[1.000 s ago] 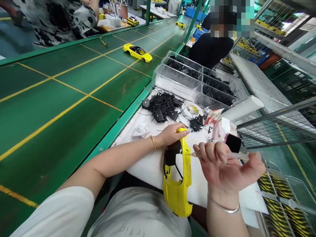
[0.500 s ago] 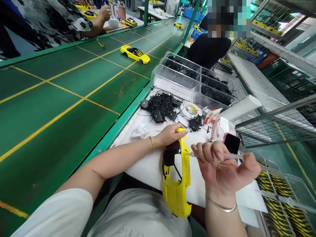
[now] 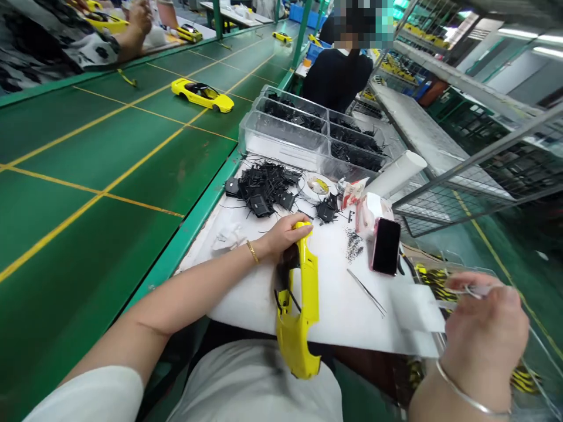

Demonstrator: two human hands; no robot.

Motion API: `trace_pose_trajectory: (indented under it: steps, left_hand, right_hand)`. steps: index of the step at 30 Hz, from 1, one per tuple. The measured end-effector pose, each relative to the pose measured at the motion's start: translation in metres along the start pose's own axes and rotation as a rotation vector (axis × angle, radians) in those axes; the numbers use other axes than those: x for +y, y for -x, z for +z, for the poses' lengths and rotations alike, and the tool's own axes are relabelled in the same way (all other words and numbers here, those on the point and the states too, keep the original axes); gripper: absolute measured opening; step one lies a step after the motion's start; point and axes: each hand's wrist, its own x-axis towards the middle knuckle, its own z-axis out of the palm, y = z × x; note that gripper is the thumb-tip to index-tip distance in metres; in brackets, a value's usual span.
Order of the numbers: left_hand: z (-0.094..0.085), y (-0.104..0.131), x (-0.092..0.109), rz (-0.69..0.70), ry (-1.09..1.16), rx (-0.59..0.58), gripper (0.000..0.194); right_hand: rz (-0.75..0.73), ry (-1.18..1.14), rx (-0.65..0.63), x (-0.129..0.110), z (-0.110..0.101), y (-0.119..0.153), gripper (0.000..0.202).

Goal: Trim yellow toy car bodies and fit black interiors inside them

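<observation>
My left hand grips the far end of a yellow toy car body, thumb on top. The body is tilted on its side, its near end hanging past the table edge over my lap. Dark glazing shows inside its frame. At the right, over the table corner and a striped-parts tray, my right hand is closed on a clear syringe, partly blurred and covered by the fingers. White paper sheets lie beside that hand. Tweezers rest on the white table between both hands.
A phone, tiny black bits, a tape roll and a heap of black parts lie on the table. Behind stands a clear divided bin. The green conveyor at left carries a yellow car. A co-worker sits ahead.
My right hand has swung away from the car body to the right, taking the syringe off it. The car body has turned further onto its side in my left hand. The view has shifted right.
</observation>
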Motion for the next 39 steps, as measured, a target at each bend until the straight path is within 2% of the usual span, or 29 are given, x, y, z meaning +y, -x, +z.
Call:
trace_pose_trajectory:
  steps: [1, 4, 7, 9, 10, 12, 14, 15, 17, 19, 22, 25, 27, 32, 39]
  left_hand:
    - [0.002, -0.001, 0.000, -0.006, 0.030, -0.019, 0.034]
    - [0.010, -0.003, 0.000, -0.043, 0.106, -0.035, 0.033]
    - [0.014, -0.001, 0.002, -0.074, 0.098, 0.002, 0.033]
    - [0.015, 0.001, 0.004, -0.082, 0.077, 0.016, 0.033]
    - [0.015, 0.002, 0.004, -0.086, 0.068, 0.016, 0.033]
    - [0.015, 0.003, 0.006, -0.094, 0.063, 0.019, 0.033]
    - [0.015, 0.003, 0.006, -0.100, 0.064, 0.025, 0.033]
    - [0.015, 0.003, 0.007, -0.101, 0.062, 0.029, 0.033]
    - [0.016, 0.003, 0.006, -0.101, 0.042, 0.038, 0.032]
    - [0.017, 0.003, 0.006, -0.102, 0.007, 0.050, 0.032]
    - [0.018, 0.004, 0.006, -0.109, -0.034, 0.072, 0.031]
    - [0.019, 0.004, 0.007, -0.128, -0.046, 0.081, 0.031]
    - [0.018, 0.004, 0.008, -0.143, -0.043, 0.081, 0.032]
    - [0.016, 0.004, 0.010, -0.143, -0.051, 0.077, 0.032]
    - [0.013, 0.006, 0.008, -0.154, -0.020, 0.056, 0.030]
  right_hand:
    - [0.057, -0.040, 0.120, 0.010, -0.009, -0.010, 0.029]
    - [0.192, 0.022, 0.146, 0.030, -0.017, -0.019, 0.036]
    - [0.047, 0.306, 0.239, 0.032, -0.010, 0.003, 0.032]
    - [-0.120, 0.526, 0.248, 0.025, -0.003, 0.026, 0.048]
    - [-0.182, 0.638, 0.173, 0.022, 0.001, 0.038, 0.051]
    - [-0.288, 0.878, -0.063, 0.022, 0.010, 0.057, 0.042]
    - [-0.345, 1.056, -0.281, 0.031, 0.019, 0.069, 0.036]
    - [-0.350, 1.108, -0.342, 0.037, 0.022, 0.072, 0.036]
    - [-0.329, 1.148, -0.368, 0.048, 0.026, 0.072, 0.035]
    - [-0.286, 1.058, -0.338, 0.053, 0.027, 0.066, 0.033]
    - [-0.174, 0.676, -0.294, 0.050, 0.031, 0.049, 0.021]
    - [0.077, 0.216, -0.253, 0.047, 0.042, 0.031, 0.019]
    - [0.214, 0.022, -0.221, 0.051, 0.052, 0.024, 0.024]
    - [0.322, -0.131, -0.192, 0.073, 0.069, 0.021, 0.028]
    - [0.414, -0.194, -0.141, 0.084, 0.068, 0.022, 0.029]
